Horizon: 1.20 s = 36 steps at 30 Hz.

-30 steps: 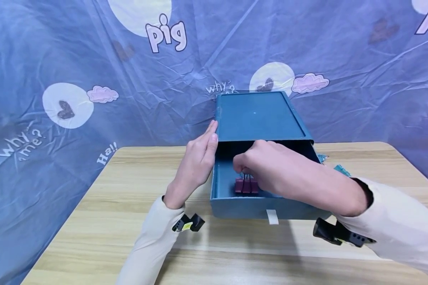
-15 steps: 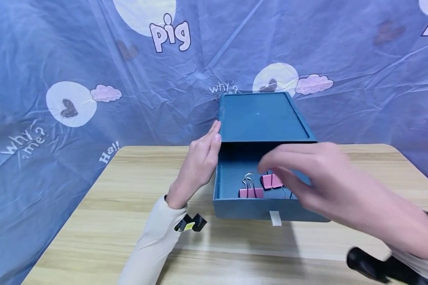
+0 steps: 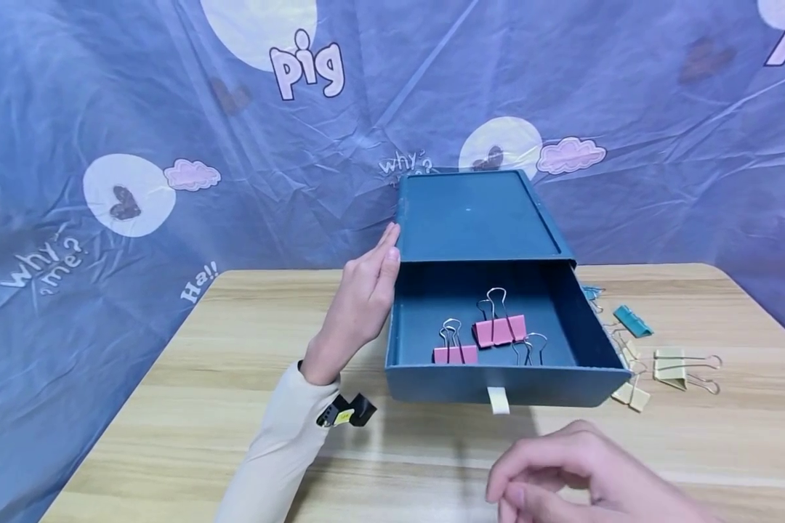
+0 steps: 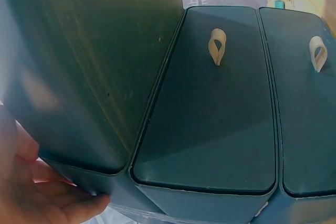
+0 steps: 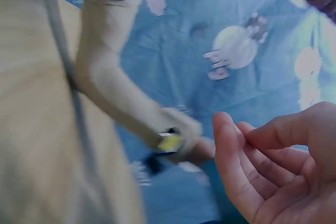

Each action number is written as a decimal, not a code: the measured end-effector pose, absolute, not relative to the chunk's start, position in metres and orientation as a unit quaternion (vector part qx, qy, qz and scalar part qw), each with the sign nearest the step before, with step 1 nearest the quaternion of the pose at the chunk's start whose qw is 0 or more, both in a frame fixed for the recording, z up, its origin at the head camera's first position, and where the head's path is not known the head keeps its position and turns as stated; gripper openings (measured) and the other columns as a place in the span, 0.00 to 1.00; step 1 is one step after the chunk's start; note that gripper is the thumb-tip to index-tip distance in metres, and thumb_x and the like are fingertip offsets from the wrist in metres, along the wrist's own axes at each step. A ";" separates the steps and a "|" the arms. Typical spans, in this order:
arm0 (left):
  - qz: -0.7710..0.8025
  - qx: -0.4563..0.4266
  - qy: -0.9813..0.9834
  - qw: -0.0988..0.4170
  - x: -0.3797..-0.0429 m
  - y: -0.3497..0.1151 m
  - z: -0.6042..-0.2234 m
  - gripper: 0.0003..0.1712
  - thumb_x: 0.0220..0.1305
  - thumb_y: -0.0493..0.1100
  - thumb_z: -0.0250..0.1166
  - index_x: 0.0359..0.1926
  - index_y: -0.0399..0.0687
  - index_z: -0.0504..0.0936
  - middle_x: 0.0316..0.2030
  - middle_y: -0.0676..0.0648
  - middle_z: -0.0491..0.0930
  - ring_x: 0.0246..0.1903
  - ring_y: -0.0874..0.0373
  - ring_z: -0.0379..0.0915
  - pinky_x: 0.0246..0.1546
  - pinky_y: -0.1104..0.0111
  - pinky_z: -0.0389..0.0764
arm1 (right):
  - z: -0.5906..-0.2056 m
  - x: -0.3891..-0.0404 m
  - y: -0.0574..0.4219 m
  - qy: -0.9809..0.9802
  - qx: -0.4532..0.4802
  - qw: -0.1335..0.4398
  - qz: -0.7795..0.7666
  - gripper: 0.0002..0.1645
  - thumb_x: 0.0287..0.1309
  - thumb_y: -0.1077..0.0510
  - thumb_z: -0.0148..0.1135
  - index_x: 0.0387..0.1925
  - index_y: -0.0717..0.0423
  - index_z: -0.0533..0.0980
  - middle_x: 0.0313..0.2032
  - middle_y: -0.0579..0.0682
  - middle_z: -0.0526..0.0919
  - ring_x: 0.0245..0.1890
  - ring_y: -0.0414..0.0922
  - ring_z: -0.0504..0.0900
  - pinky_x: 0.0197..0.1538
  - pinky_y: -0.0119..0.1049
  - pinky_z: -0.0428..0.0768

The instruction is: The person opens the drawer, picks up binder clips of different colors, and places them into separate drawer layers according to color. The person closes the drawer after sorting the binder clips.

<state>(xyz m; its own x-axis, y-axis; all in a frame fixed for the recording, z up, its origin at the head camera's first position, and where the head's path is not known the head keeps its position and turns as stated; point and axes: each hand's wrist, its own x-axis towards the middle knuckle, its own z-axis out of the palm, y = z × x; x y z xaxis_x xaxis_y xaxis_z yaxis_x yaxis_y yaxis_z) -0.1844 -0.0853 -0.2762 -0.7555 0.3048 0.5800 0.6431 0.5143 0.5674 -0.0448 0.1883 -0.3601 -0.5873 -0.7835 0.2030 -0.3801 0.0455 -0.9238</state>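
Observation:
A dark blue drawer cabinet (image 3: 477,218) stands on the table with its top drawer (image 3: 506,385) pulled out. Inside lie two pink binder clips, the rear one (image 3: 500,330) and the front-left one (image 3: 455,355). Only the wire handles (image 3: 530,350) of another clip show behind the drawer's front wall. My left hand (image 3: 366,290) rests with straight fingers along the cabinet's left side; its fingers (image 4: 79,203) touch the casing in the left wrist view. In front of the drawer, my right hand (image 3: 576,472) is loosely curled, with nothing visible in it.
Right of the cabinet lie loose binder clips: a teal one (image 3: 633,321), a pale yellow one (image 3: 670,368), another yellow one (image 3: 631,396) and a blue one (image 3: 592,293). Two closed drawers with fabric tabs, one being the middle drawer (image 4: 210,119), show in the left wrist view.
My right hand has left the drawer's inside and moved toward the table's front edge. The pink clips it covered now show in the drawer. The left hand stays on the cabinet.

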 end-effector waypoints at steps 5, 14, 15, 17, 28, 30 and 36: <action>-0.403 -0.280 -0.845 0.212 -0.184 -0.085 -0.276 0.29 0.78 0.48 0.38 0.68 0.33 0.63 0.69 0.40 0.61 0.69 0.57 0.55 0.67 0.66 0.59 | -0.344 -0.036 0.155 0.584 -0.322 0.335 -0.665 0.16 0.71 0.68 0.44 0.52 0.64 0.76 0.39 0.51 0.84 0.37 0.37 0.81 0.41 0.28 0.80; -0.403 -0.276 -0.846 0.214 -0.184 -0.086 -0.277 0.29 0.78 0.48 0.38 0.68 0.33 0.63 0.68 0.41 0.61 0.69 0.58 0.55 0.66 0.66 0.60 | -0.335 -0.038 0.145 0.361 -0.227 0.406 -0.808 0.25 0.75 0.64 0.26 0.64 0.66 0.64 0.58 0.62 0.75 0.52 0.51 0.79 0.57 0.40 0.76; -0.404 -0.277 -0.845 0.214 -0.184 -0.086 -0.277 0.29 0.78 0.48 0.38 0.68 0.33 0.63 0.68 0.41 0.61 0.69 0.58 0.55 0.67 0.66 0.60 | -0.333 -0.040 0.145 0.346 -0.233 0.404 -0.814 0.25 0.75 0.65 0.25 0.64 0.66 0.63 0.60 0.63 0.74 0.54 0.51 0.78 0.58 0.41 0.75; -0.405 -0.280 -0.844 0.215 -0.184 -0.086 -0.277 0.29 0.78 0.48 0.38 0.68 0.33 0.63 0.68 0.41 0.62 0.68 0.58 0.55 0.67 0.66 0.60 | -0.329 -0.044 0.145 0.326 -0.237 0.406 -0.820 0.26 0.74 0.65 0.23 0.66 0.65 0.60 0.63 0.63 0.71 0.57 0.53 0.75 0.60 0.43 0.74; -0.408 -0.291 -0.838 0.215 -0.186 -0.085 -0.276 0.29 0.78 0.48 0.38 0.68 0.32 0.63 0.68 0.40 0.62 0.68 0.57 0.56 0.67 0.67 0.60 | -0.325 -0.048 0.150 0.358 -0.227 0.402 -0.812 0.25 0.73 0.66 0.25 0.67 0.65 0.57 0.64 0.65 0.68 0.60 0.57 0.72 0.61 0.46 0.72; -0.408 -0.292 -0.837 0.216 -0.186 -0.085 -0.276 0.29 0.78 0.48 0.39 0.68 0.32 0.64 0.68 0.40 0.62 0.68 0.57 0.56 0.67 0.67 0.60 | -0.323 -0.048 0.149 0.350 -0.230 0.402 -0.814 0.25 0.73 0.66 0.24 0.67 0.65 0.57 0.64 0.65 0.68 0.60 0.57 0.72 0.62 0.46 0.72; -0.413 -0.282 -0.840 0.211 -0.186 -0.087 -0.276 0.28 0.77 0.47 0.40 0.68 0.33 0.64 0.68 0.41 0.63 0.68 0.59 0.56 0.66 0.67 0.60 | -0.313 -0.050 0.144 0.278 -0.241 0.417 -0.831 0.32 0.75 0.59 0.11 0.67 0.67 0.58 0.65 0.66 0.66 0.63 0.58 0.69 0.64 0.47 0.69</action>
<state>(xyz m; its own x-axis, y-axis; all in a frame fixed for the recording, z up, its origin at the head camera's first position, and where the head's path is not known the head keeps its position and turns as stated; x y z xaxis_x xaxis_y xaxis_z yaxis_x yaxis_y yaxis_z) -0.1861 -0.0874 -0.2759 -0.7518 0.3001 0.5872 0.6482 0.4999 0.5744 -0.0501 0.1439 -0.3129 -0.5362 -0.8269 0.1694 0.5593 -0.4983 -0.6624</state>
